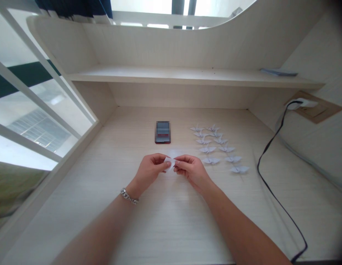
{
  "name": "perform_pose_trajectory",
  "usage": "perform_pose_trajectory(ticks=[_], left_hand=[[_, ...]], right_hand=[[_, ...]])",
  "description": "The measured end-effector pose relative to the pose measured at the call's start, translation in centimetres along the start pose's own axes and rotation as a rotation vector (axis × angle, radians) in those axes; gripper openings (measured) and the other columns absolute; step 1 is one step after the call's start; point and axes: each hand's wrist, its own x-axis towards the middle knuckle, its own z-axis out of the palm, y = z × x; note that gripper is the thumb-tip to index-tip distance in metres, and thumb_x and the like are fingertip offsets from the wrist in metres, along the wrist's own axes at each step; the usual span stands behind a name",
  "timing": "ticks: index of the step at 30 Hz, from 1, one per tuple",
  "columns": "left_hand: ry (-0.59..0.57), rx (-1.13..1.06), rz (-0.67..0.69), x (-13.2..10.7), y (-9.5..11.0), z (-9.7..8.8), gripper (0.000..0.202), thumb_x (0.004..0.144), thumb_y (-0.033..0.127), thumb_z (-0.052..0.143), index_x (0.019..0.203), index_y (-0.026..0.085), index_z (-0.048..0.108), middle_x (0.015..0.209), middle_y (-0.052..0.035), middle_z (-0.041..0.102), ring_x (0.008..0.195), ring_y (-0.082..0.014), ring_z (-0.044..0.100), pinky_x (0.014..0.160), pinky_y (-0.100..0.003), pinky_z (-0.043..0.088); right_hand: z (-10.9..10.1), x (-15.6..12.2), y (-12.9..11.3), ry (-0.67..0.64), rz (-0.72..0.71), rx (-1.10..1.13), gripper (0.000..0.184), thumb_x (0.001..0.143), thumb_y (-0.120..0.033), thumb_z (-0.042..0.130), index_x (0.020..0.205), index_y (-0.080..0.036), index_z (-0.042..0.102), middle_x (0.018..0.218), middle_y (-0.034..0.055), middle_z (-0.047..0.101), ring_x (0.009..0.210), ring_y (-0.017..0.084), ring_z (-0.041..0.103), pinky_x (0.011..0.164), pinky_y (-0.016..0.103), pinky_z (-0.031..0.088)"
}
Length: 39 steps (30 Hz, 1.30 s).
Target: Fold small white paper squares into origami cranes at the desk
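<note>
My left hand (149, 172) and my right hand (191, 171) meet above the pale wood desk (171, 224), pinching a small folded piece of white paper (170, 163) between their fingertips. Its exact folds are partly hidden by my fingers. To the right of my hands, several white origami cranes (215, 147) stand in two neat columns on the desk. The nearest crane (211, 160) is just beyond my right hand. A phone (162, 131) with a pixelated screen lies ahead of my hands. A metal chain bracelet (129, 196) circles my left wrist.
A black cable (273, 187) runs from a wall socket (303, 105) down the right side of the desk. A shelf (171, 75) spans the back, holding a flat bluish item (279, 72) at right. A railing and window (35, 106) border the left.
</note>
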Motion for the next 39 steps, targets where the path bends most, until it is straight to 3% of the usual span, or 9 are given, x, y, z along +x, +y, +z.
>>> perform_pose_trajectory(ticks=[10, 23, 29, 39], left_hand=[[0.017, 0.044, 0.066, -0.15, 0.09, 0.0, 0.021, 0.067, 0.024, 0.069, 0.084, 0.012, 0.069, 0.069, -0.0042, 0.066, 0.061, -0.0103, 0.053, 0.056, -0.021, 0.043], [-0.039, 0.004, -0.014, -0.14, 0.32, -0.04, 0.023, 0.066, 0.024, 0.07, 0.086, 0.012, 0.068, 0.072, -0.0047, 0.067, 0.063, -0.0113, 0.057, 0.055, -0.021, 0.045], [-0.03, 0.004, -0.058, -0.25, 0.59, 0.13, 0.025, 0.065, 0.029, 0.07, 0.085, 0.013, 0.069, 0.075, -0.0058, 0.068, 0.067, -0.0137, 0.059, 0.056, -0.022, 0.047], [-0.026, -0.027, -0.019, -0.15, 0.28, -0.57, 0.026, 0.064, 0.026, 0.071, 0.087, 0.013, 0.072, 0.075, -0.0076, 0.07, 0.067, -0.0152, 0.06, 0.057, -0.024, 0.049]], right_hand=[[-0.11, 0.09, 0.37, 0.001, -0.116, -0.094, 0.018, 0.06, -0.024, 0.073, 0.073, -0.014, 0.067, 0.054, 0.0013, 0.064, 0.051, 0.011, 0.059, 0.05, 0.021, 0.044], [0.04, -0.01, 0.15, 0.005, -0.1, -0.141, 0.017, 0.061, -0.026, 0.071, 0.074, -0.015, 0.067, 0.054, 0.0002, 0.064, 0.05, 0.011, 0.058, 0.05, 0.022, 0.045], [-0.02, 0.07, 0.19, 0.036, -0.164, -0.204, 0.016, 0.061, -0.025, 0.071, 0.073, -0.014, 0.067, 0.054, 0.001, 0.064, 0.051, 0.012, 0.059, 0.051, 0.023, 0.046], [0.24, -0.15, 0.17, 0.042, -0.209, -0.233, 0.015, 0.06, -0.024, 0.071, 0.072, -0.015, 0.069, 0.055, 0.0016, 0.065, 0.052, 0.013, 0.06, 0.051, 0.025, 0.047]])
